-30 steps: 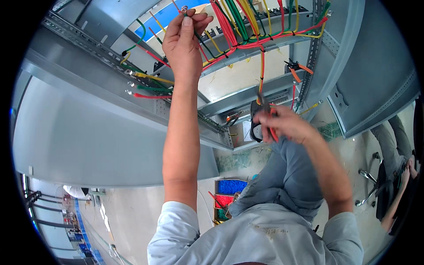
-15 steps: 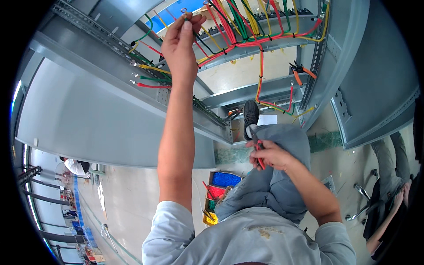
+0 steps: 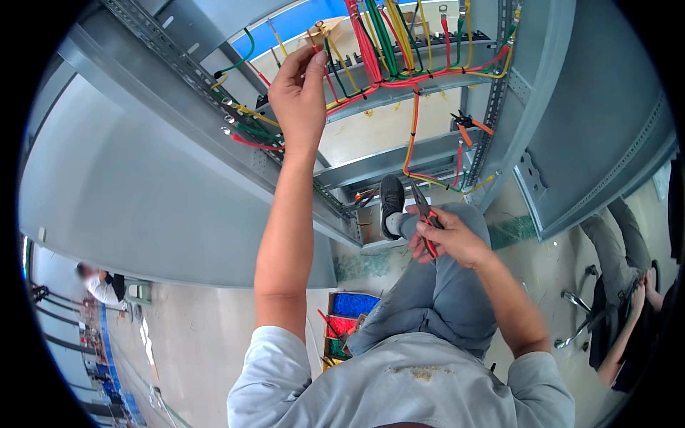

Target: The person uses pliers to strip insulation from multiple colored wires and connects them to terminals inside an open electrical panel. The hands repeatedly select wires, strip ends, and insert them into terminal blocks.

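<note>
The pliers [image 3: 426,217], dark-jawed with red handles, sit in the right hand [image 3: 448,237], just above the person's raised knee in grey trousers [image 3: 435,299]. Their long axis runs almost upright in the picture, leaning a little left: the closed tip points up toward the open grey metal cabinet [image 3: 399,153], the handles run down into the palm. The right hand's fingers are curled and pressed around the handles.

Up and left of the pliers, well apart from them, the left hand [image 3: 300,93] is stretched at arm's length into the cabinet. Its thumb and fingertips are pinched together on a thin wire end [image 3: 316,44] among the bundled red, yellow and green wires [image 3: 389,50]. From that bundle a red-and-yellow strand [image 3: 414,125] drops toward the pliers and bends right along the cabinet's lower rail. To the right of the strand a second pair of orange-handled pliers [image 3: 467,127] hangs on the perforated upright. Just left of the held pliers, a dark shoe [image 3: 390,203] rests on the cabinet's bottom frame.

Below the pliers, past the knee, a divided tray [image 3: 342,321] of blue, red and green pieces lies on the pale concrete floor [image 3: 200,335]. Far right of the pliers another person [image 3: 628,285] sits by a chrome stool frame; far left a third person [image 3: 103,285] stands near a workshop aisle.
</note>
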`<state>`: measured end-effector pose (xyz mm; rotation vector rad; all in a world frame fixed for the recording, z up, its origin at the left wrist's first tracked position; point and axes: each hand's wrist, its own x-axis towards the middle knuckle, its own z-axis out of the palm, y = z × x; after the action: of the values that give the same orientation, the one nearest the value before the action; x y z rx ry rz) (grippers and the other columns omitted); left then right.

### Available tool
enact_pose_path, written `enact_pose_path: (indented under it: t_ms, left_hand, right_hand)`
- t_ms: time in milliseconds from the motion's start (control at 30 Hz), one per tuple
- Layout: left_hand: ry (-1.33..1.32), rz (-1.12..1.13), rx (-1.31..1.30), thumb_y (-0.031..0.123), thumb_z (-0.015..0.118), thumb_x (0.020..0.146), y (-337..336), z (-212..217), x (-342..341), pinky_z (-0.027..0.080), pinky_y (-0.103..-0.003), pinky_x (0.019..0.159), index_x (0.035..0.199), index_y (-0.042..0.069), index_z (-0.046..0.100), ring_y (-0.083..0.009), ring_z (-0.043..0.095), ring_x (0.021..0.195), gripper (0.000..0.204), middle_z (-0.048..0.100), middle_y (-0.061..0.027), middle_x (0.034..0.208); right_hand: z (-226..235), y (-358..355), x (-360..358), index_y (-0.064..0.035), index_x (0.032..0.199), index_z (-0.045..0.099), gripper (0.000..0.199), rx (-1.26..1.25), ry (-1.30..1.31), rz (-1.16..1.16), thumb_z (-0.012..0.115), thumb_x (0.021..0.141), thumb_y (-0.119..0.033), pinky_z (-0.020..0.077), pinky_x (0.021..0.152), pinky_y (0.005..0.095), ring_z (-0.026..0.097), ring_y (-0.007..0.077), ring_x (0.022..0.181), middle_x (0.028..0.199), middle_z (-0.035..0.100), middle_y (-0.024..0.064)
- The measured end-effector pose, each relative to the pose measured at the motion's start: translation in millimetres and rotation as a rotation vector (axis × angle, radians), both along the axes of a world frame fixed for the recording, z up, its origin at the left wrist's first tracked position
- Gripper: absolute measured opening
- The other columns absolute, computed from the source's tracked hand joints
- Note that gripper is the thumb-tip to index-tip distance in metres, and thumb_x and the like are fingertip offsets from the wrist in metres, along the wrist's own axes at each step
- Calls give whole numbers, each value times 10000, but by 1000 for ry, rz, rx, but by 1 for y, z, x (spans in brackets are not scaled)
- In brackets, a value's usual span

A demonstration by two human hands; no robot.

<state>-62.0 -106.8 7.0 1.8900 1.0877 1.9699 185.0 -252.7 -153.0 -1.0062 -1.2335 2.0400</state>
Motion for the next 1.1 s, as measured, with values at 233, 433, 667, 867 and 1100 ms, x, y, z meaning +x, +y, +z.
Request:
enact_pose_path:
  t_ms: [233,433,667,867,1100]
  left_hand:
    - [-42,-341,-13,168,631,1029,7,-11,-14,516,-295,932,1217,-29,661,-151,666,999,274,723,-91,1064]
    - [-59,-525,-73,188,613,1040,6,-11,-19,494,-289,934,1253,12,659,-122,633,1015,280,703,-37,1090]
    - [-99,-710,-146,181,595,1044,8,-13,-28,481,-284,933,1219,24,659,-112,613,1050,243,691,-28,1139]
    - [-148,-772,-176,179,596,1036,13,-17,-35,475,-297,939,1228,0,639,-124,608,1034,266,679,-51,1154]
    - [-182,-853,-165,182,588,1026,15,-15,-34,465,-292,872,1200,-28,635,-118,588,967,277,668,-62,1092]
  right_hand:
    - [91,29,-17,-15,1147,652,480,950,-813,-182,572,1005,-467,505,762,339,660,171,837,858,706,64]
    - [174,67,-54,-30,1154,672,471,654,-258,34,595,1009,-471,513,701,303,656,116,818,931,740,65]
    - [185,82,-69,4,1231,613,399,384,-46,126,576,1048,-348,583,725,300,716,170,876,935,729,136]
    - [179,81,-66,31,1258,582,384,282,45,158,573,1053,-293,617,772,337,731,232,916,949,718,167]
    - [187,93,-66,59,1276,563,388,235,33,182,560,1059,-263,618,776,340,741,245,872,967,720,193]
